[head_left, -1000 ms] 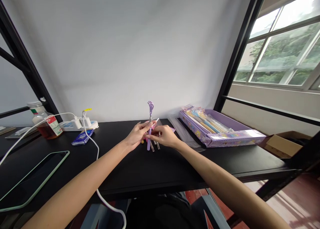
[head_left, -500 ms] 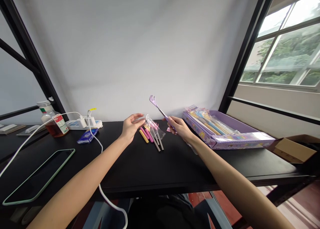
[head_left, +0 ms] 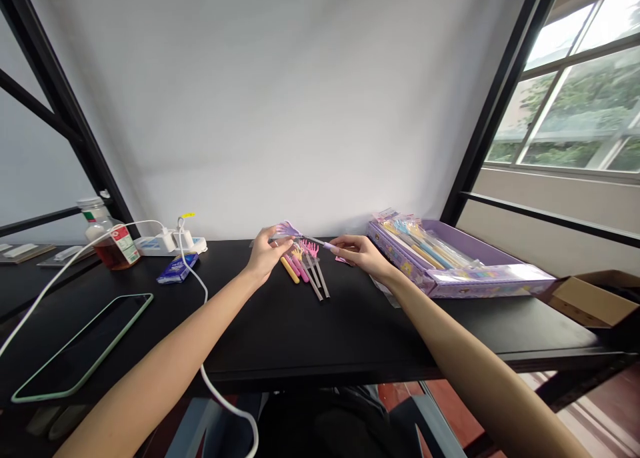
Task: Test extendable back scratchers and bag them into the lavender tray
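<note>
The left hand (head_left: 267,255) pinches the clawed head of a purple back scratcher (head_left: 287,229) and the right hand (head_left: 357,251) grips its thin shaft, holding 1 level above the rest, which lie loose in a pile of back scratchers (head_left: 306,275) on the black desk (head_left: 350,331).

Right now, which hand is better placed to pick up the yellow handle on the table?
Likely your left hand: it sits just beside the yellow handle, while your right hand is farther off.

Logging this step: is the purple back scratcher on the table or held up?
Held up: the purple back scratcher spans from the left hand to the right hand, above the black tabletop.
</note>
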`<control>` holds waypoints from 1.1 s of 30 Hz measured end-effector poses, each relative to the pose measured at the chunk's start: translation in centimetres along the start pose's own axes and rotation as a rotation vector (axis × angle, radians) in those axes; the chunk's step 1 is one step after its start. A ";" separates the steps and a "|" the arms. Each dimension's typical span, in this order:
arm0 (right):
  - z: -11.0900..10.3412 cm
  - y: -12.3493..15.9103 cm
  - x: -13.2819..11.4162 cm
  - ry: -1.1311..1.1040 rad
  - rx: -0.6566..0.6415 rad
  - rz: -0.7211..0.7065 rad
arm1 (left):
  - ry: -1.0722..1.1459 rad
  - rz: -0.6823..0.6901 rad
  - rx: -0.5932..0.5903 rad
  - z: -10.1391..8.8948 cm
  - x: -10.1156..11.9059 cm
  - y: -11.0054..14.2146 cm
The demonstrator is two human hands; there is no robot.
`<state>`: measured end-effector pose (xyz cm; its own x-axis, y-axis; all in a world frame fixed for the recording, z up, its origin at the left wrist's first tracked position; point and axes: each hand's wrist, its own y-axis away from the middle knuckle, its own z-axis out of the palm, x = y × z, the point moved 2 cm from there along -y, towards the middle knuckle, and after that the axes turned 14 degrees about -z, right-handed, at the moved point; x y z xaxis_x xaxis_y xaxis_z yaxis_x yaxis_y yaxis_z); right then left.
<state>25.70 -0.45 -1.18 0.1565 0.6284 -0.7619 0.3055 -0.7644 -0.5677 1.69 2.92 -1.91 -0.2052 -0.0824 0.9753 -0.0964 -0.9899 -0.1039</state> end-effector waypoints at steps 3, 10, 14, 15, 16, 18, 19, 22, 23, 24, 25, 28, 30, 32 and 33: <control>-0.6 -0.1 0.2 -0.017 0.057 -0.036 | -0.159 0.069 -0.030 -0.1 0.0 0.1; -2.1 -0.1 0.5 -0.059 0.169 -0.011 | -0.133 0.045 -0.025 -0.1 0.0 0.0; -2.5 0.0 0.1 -0.042 0.137 -0.002 | -0.111 0.049 -0.004 -0.3 0.4 0.1; -2.6 0.0 0.0 -0.021 0.126 0.000 | -0.125 0.055 0.003 -0.5 0.5 0.0; -2.7 0.1 -0.1 0.003 0.114 0.004 | -0.140 0.063 0.010 -0.6 0.5 0.0; -2.8 0.1 -0.4 0.049 0.096 0.018 | -0.178 0.083 0.034 -0.9 0.4 -0.2; -2.9 0.2 -0.5 0.069 0.090 0.026 | -0.199 0.093 0.050 -1.0 0.3 -0.3; -3.0 0.2 -0.8 0.120 0.084 0.047 | -0.236 0.120 0.078 -1.3 0.1 -0.5; -3.1 0.2 -0.9 0.140 0.084 0.049 | -0.232 0.122 0.081 -1.4 0.0 -0.6; -3.1 0.2 -0.9 0.157 0.085 0.048 | -0.224 0.118 0.077 -1.4 0.0 -0.6; -3.2 0.2 -0.9 0.171 0.090 0.043 | -0.217 0.110 0.070 -1.4 0.0 -0.7; -3.3 0.1 -0.8 0.196 0.104 0.013 | -0.202 0.063 0.060 -1.5 0.0 -0.7; -3.4 0.1 -0.6 0.213 0.098 -0.001 | -0.200 0.035 0.052 -1.5 0.0 -0.7; -3.4 0.1 -0.5 0.241 0.087 -0.005 | -0.223 0.013 0.049 -1.5 -0.1 -0.7; -3.5 0.1 -0.5 0.254 0.085 -0.005 | -0.242 0.005 0.054 -1.5 -0.1 -0.7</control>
<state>28.91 -0.36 0.22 0.3897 0.6398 -0.6625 0.2284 -0.7640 -0.6035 0.34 3.81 -2.24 0.0342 -0.1063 0.9937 -0.0428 -0.9936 -0.1048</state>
